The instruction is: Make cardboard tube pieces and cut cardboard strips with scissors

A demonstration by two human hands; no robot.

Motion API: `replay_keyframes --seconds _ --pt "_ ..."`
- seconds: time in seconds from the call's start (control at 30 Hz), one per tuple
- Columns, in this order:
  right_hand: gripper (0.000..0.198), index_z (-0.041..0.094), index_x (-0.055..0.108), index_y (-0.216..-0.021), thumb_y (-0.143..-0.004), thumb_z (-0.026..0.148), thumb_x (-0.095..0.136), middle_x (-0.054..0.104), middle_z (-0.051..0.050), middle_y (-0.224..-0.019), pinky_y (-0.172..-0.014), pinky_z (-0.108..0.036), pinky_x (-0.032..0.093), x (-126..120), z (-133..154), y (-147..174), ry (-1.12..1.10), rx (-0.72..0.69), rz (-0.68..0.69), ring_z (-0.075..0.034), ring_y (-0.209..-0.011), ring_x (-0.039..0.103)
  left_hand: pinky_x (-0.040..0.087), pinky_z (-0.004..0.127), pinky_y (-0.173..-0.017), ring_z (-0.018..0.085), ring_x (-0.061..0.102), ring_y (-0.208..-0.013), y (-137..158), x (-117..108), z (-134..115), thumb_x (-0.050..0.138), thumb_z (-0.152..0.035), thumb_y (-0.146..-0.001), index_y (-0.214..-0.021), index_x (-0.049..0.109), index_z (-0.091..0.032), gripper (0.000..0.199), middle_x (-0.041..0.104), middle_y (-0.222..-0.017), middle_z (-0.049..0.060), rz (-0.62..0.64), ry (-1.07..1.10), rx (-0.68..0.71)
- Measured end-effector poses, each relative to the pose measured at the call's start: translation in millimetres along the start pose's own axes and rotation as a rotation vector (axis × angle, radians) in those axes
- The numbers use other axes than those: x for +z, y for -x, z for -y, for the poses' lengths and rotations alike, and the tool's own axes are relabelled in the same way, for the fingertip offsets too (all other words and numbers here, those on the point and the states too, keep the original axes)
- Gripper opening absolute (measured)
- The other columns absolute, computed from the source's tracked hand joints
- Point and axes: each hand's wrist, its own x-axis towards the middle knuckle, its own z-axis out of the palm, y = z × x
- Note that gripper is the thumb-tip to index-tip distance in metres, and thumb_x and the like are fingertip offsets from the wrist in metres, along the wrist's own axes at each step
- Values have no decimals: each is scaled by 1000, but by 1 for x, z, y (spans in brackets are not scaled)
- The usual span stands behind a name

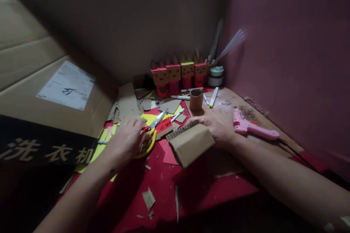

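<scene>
1. Right hand (218, 131) holds one smooth brown cardboard box (193, 143), corrugated-edged, above the red desk (197, 193), 5 o'clock in our view.
2. Left hand (132, 134) curled at one metal-bladed scissors (156, 122), box's 10 o'clock; grip we can't tell.
3. We count one cardboard tube (196, 103), 12 o'clock; four box-headed figures (173, 73) beyond.

The large carton (24, 69) bears the characters "洗衣机" (washing machine), printed in a light colour on its dark band (49, 151). The white label (67, 85) on the same carton carries fine print, too small to read, and a dark handwritten mark, not legible. The red piece (163, 127) carries dark lettering, not legible. The marker (214, 97) with a yellow end carries lettering along its barrel, also not legible.
</scene>
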Motion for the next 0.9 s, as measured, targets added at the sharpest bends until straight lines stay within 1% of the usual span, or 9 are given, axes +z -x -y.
replay_keyframes --seconds 0.07,0.17,0.23,0.33,0.43,0.53,0.67,0.8,0.9 --pt "21 12 67 -78 -61 20 75 64 -2 -74 -54 -20 42 0 0 -1 -68 -2 -78 -8 -59 54 44 32 -79 22 56 -90 6 -12 -20 43 -39 -86 -103 59 -15 33 63 -97 10 24 166 -22" --pt "20 12 67 -76 -59 18 76 63 -1 -68 -53 -20 42 -2 -1 -3 -109 -31 -144 -9 -58 55 43 24 -60 15 56 -72 13 -22 -48 55 -42 -81 -106 59 -18 35 65 -90 5 256 636 -37" --pt "18 13 67 -78 -62 17 75 64 -1 -69 -55 -20 43 -3 -3 -3 -85 -65 -154 -9 -60 56 43 22 -59 12 54 -69 13 -19 -61 60 -38 -78 -98 61 -18 28 64 -85 2 279 756 -4" --pt "20 17 69 -84 -65 16 74 67 0 -78 -59 -20 44 -2 -4 -2 25 -159 -144 -9 -65 58 40 20 -55 10 50 -61 7 1 -70 57 -29 -79 -79 61 -16 14 59 -70 0 118 803 0" --pt "20 19 69 -85 -65 14 72 68 0 -84 -63 -21 45 3 -3 0 156 -251 -160 -10 -70 59 39 20 -52 9 48 -55 1 23 -67 52 -25 -80 -80 61 -16 13 56 -64 -2 -51 837 -30" --pt "17 20 69 -84 -69 15 68 69 0 -88 -67 -23 47 7 -4 0 254 -301 -185 -13 -77 61 43 22 -58 12 55 -63 1 37 -61 52 -23 -79 -80 63 -17 13 58 -65 -1 -182 822 -12" --pt "21 22 68 -93 -72 17 67 68 -1 -95 -70 -25 48 7 -9 -2 342 -321 -160 -16 -89 62 45 22 -61 14 58 -68 4 43 -56 52 -23 -79 -82 65 -17 15 65 -73 1 -257 757 -7" --pt "51 29 58 -117 -71 12 69 67 1 -98 -68 -22 49 3 -12 -3 395 -362 -149 -12 -82 62 47 23 -63 15 60 -71 2 45 -52 50 -22 -79 -85 65 -16 17 66 -75 2 -257 749 26" --pt "50 30 59 -115 -70 10 70 67 1 -95 -68 -23 50 2 -12 0 428 -467 -156 -12 -82 62 47 24 -61 16 61 -70 -1 45 -50 50 -22 -79 -83 64 -16 16 66 -75 2 -270 737 32"
